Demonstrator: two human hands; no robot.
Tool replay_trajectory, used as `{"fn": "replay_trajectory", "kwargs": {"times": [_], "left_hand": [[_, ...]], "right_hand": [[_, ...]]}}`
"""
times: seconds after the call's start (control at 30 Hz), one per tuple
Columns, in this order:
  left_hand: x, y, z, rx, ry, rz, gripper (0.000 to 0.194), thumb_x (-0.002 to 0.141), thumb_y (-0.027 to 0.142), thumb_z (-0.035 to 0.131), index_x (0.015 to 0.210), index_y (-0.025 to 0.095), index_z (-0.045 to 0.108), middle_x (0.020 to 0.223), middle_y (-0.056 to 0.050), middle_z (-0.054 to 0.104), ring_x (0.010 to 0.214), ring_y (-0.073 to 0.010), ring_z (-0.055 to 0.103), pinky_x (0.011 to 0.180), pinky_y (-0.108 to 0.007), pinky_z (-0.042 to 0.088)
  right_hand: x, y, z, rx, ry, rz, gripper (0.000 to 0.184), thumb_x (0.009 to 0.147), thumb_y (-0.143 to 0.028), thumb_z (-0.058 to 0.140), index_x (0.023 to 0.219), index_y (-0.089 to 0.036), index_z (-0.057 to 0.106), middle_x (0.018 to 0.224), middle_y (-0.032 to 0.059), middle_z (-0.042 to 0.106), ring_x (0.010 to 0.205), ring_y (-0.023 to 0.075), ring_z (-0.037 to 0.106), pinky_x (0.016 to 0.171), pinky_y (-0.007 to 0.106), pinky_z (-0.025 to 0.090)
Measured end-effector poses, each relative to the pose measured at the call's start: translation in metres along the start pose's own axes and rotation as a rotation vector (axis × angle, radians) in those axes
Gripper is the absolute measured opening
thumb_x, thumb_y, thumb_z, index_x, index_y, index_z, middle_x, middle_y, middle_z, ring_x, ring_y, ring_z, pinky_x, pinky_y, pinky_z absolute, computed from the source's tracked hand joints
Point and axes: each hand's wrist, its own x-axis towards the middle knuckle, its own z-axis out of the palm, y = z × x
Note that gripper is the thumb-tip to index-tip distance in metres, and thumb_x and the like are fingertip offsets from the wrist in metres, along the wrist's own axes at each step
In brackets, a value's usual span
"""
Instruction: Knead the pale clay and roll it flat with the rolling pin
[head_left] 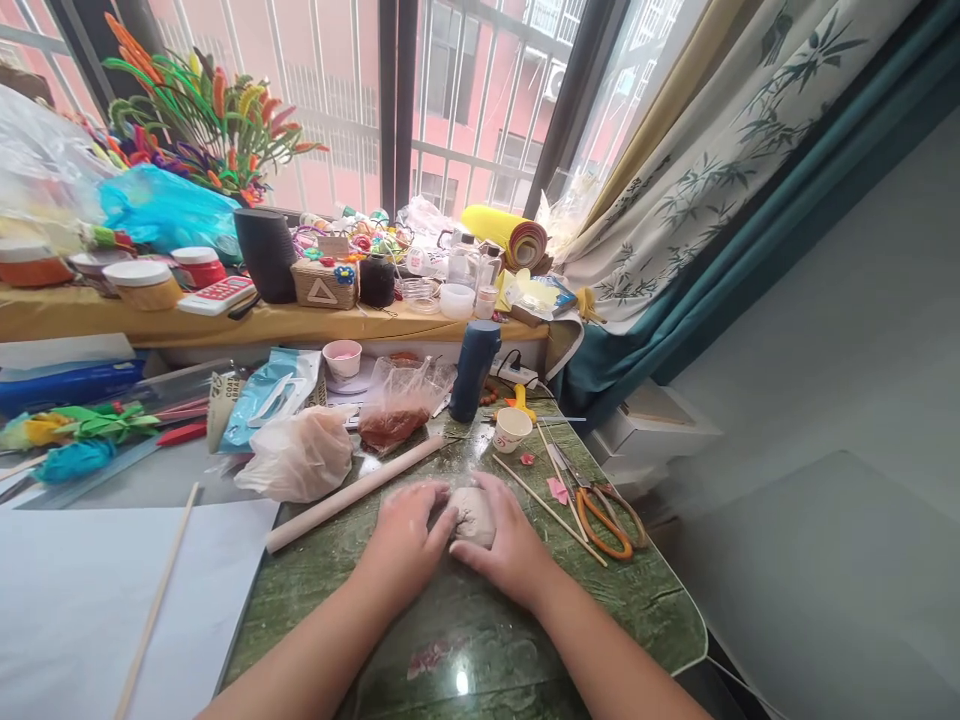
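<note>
A pale lump of clay or dough (472, 517), rounded with a cracked surface, rests on the green marbled tabletop (315, 590). My left hand (409, 530) presses against its left side, the thumb touching its front. My right hand (508, 535) curves around its right side, with the thumb along the near edge. Both hands are closed about the lump between them. Beyond my left hand a long pale rolling pin (356, 492) lies diagonally. To the right of my right hand are a thin wooden stick (551, 510) and scissors with orange handles (606, 525).
A paper cup (513, 430) and a dark blue bottle (475, 372) stand behind the lump. Plastic bags (296, 455), one with reddish-brown material (394, 425), lie at the back left. White paper (97, 590) bears another stick (159, 600). The table's right edge (675, 590) is close.
</note>
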Motion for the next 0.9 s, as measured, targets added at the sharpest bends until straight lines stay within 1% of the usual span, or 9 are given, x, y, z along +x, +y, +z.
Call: {"fn": "replay_trajectory", "kwargs": {"times": [0.1, 0.2, 0.3, 0.4, 0.47, 0.57, 0.67, 0.77, 0.9], "left_hand": [[-0.003, -0.001, 0.001, 0.018, -0.068, 0.085, 0.046, 0.085, 0.040, 0.071, 0.127, 0.023, 0.066, 0.128, -0.012, 0.071, 0.122, -0.0376, 0.062, 0.109, -0.058, 0.043], [-0.003, -0.003, 0.001, -0.064, -0.104, 0.080, 0.058, 0.075, 0.032, 0.081, 0.129, 0.023, 0.063, 0.127, -0.011, 0.071, 0.118, -0.0355, 0.065, 0.105, -0.054, 0.049], [-0.004, -0.004, 0.001, -0.186, -0.147, 0.147, 0.062, 0.071, 0.024, 0.084, 0.129, 0.025, 0.060, 0.132, -0.009, 0.069, 0.121, -0.0317, 0.064, 0.106, -0.048, 0.051], [-0.007, -0.002, -0.001, -0.231, -0.182, 0.260, 0.061, 0.072, 0.020, 0.082, 0.128, 0.027, 0.058, 0.140, -0.009, 0.064, 0.129, -0.0310, 0.059, 0.113, -0.049, 0.046], [-0.009, -0.002, -0.002, -0.251, -0.196, 0.286, 0.063, 0.073, 0.015, 0.077, 0.131, 0.027, 0.055, 0.141, -0.009, 0.062, 0.132, -0.0302, 0.057, 0.114, -0.049, 0.044], [-0.008, -0.004, -0.001, -0.330, -0.131, 0.231, 0.064, 0.073, 0.005, 0.063, 0.133, 0.025, 0.051, 0.144, -0.010, 0.058, 0.135, -0.0273, 0.054, 0.117, -0.047, 0.042], [-0.003, -0.009, 0.002, -0.379, 0.021, 0.058, 0.048, 0.072, 0.002, 0.051, 0.115, 0.023, 0.055, 0.144, -0.010, 0.057, 0.133, -0.0266, 0.055, 0.115, -0.048, 0.044], [0.002, -0.012, 0.005, -0.388, 0.051, -0.052, 0.040, 0.073, 0.004, 0.050, 0.109, 0.022, 0.057, 0.139, -0.010, 0.062, 0.126, -0.0271, 0.060, 0.110, -0.049, 0.047], [0.002, -0.009, 0.004, -0.314, -0.024, -0.044, 0.044, 0.075, 0.007, 0.053, 0.116, 0.021, 0.061, 0.126, -0.009, 0.069, 0.119, -0.0276, 0.064, 0.108, -0.049, 0.048]], "right_hand": [[-0.003, 0.004, -0.001, -0.005, 0.089, 0.086, 0.051, 0.101, -0.045, 0.048, 0.146, -0.021, 0.049, 0.151, 0.0146, 0.052, 0.144, 0.0324, 0.043, 0.122, 0.055, 0.031], [-0.004, 0.007, -0.006, 0.072, 0.066, 0.082, 0.039, 0.101, -0.044, 0.048, 0.131, -0.022, 0.060, 0.140, 0.0133, 0.061, 0.139, 0.0324, 0.049, 0.119, 0.054, 0.034], [-0.005, 0.006, -0.011, 0.332, 0.020, 0.063, 0.044, 0.091, -0.048, 0.064, 0.127, -0.023, 0.058, 0.125, 0.0103, 0.068, 0.118, 0.0294, 0.064, 0.104, 0.046, 0.050], [-0.006, 0.001, -0.014, 0.540, -0.034, 0.091, 0.063, 0.081, -0.047, 0.077, 0.134, -0.025, 0.052, 0.124, 0.0085, 0.068, 0.110, 0.0271, 0.068, 0.096, 0.041, 0.055], [-0.007, -0.005, -0.015, 0.556, -0.036, 0.130, 0.063, 0.078, -0.046, 0.080, 0.132, -0.024, 0.056, 0.121, 0.0083, 0.069, 0.107, 0.0274, 0.068, 0.094, 0.040, 0.055], [-0.006, -0.012, -0.016, 0.480, 0.089, 0.141, 0.053, 0.077, -0.045, 0.081, 0.121, -0.023, 0.064, 0.119, 0.0087, 0.070, 0.105, 0.0281, 0.068, 0.093, 0.041, 0.055], [-0.004, -0.013, -0.018, 0.371, 0.243, 0.113, 0.055, 0.078, -0.044, 0.081, 0.125, -0.024, 0.062, 0.124, 0.0097, 0.068, 0.111, 0.0290, 0.066, 0.099, 0.043, 0.052], [-0.001, -0.010, -0.017, 0.284, 0.133, 0.089, 0.054, 0.079, -0.042, 0.080, 0.127, -0.025, 0.061, 0.127, 0.0090, 0.068, 0.116, 0.0298, 0.065, 0.103, 0.046, 0.050], [-0.001, -0.006, -0.013, 0.243, 0.030, 0.087, 0.057, 0.081, -0.041, 0.078, 0.132, -0.025, 0.058, 0.130, 0.0087, 0.067, 0.118, 0.0296, 0.064, 0.103, 0.046, 0.050]]}}
